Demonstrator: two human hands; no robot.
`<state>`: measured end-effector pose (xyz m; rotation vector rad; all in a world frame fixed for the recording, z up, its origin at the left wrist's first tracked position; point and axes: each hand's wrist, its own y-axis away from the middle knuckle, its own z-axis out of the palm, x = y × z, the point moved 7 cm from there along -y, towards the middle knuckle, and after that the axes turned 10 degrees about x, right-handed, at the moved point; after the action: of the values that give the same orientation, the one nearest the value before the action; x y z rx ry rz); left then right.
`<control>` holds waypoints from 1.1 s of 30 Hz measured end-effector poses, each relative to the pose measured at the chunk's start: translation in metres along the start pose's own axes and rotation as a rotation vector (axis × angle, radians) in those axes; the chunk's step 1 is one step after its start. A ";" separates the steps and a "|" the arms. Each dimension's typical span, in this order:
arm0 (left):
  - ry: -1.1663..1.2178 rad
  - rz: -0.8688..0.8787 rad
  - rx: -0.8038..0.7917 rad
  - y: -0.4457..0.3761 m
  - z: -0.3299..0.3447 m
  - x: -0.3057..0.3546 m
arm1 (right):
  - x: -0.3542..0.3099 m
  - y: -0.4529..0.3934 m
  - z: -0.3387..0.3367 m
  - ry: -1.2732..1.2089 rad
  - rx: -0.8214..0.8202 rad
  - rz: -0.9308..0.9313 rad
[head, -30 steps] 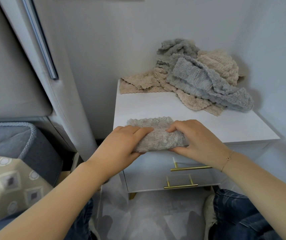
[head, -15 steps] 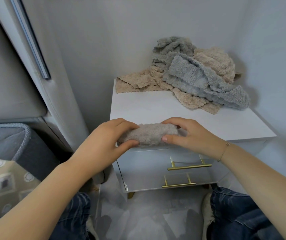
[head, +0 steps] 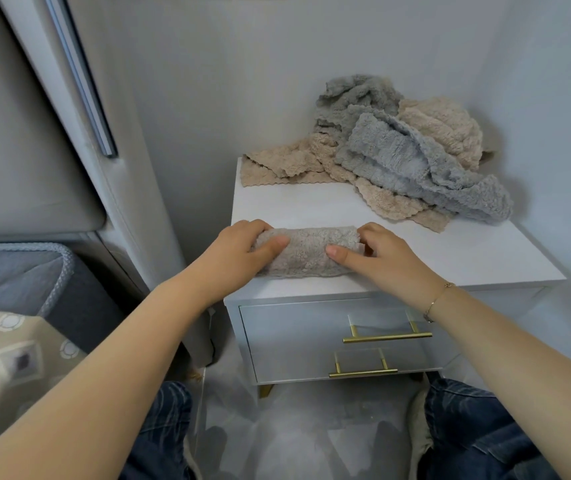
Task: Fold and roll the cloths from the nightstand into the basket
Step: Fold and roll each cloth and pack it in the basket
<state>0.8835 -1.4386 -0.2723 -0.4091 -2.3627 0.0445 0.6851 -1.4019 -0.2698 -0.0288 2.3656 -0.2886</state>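
Progress: partway, first visible cloth nearly rolled. Taupe roll lying crosswise at front edge of nightstand, a thin flap at its near side flat on the top. Left hand gripping left end, thumb across the front, fingers curled over the top. Right hand gripping right end the same way, thumb pressed on the front face, fingers hooked over the back. Both closed on the roll, not spread.

Left to do, judged from the layout: finish and tighten this roll, then carry it to the basket. Dark grey woven-rim container at lower left, beside the bed, likely the basket; contents not readable from here, so count of cloths already stowed cannot be told.

Pile of loose cloths at back right of nightstand, well apart from the roll: beige and grey-blue pieces tangled together, several at least, exact count unclear. All unfolded. Bulk of the task apparently ahead.
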 end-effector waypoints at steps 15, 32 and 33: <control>-0.010 -0.115 -0.303 0.001 0.003 -0.002 | -0.006 -0.008 0.008 -0.014 -0.286 0.263; 0.972 -0.166 -0.111 0.022 0.012 0.087 | -0.011 0.061 -0.078 -0.851 0.228 0.416; 0.992 -0.178 -0.106 0.024 0.017 0.095 | -0.008 0.070 -0.087 -0.848 0.286 0.426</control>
<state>0.8137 -1.3854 -0.2262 -0.1910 -1.4105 -0.3013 0.6355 -1.3156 -0.2185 0.4052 1.4286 -0.3210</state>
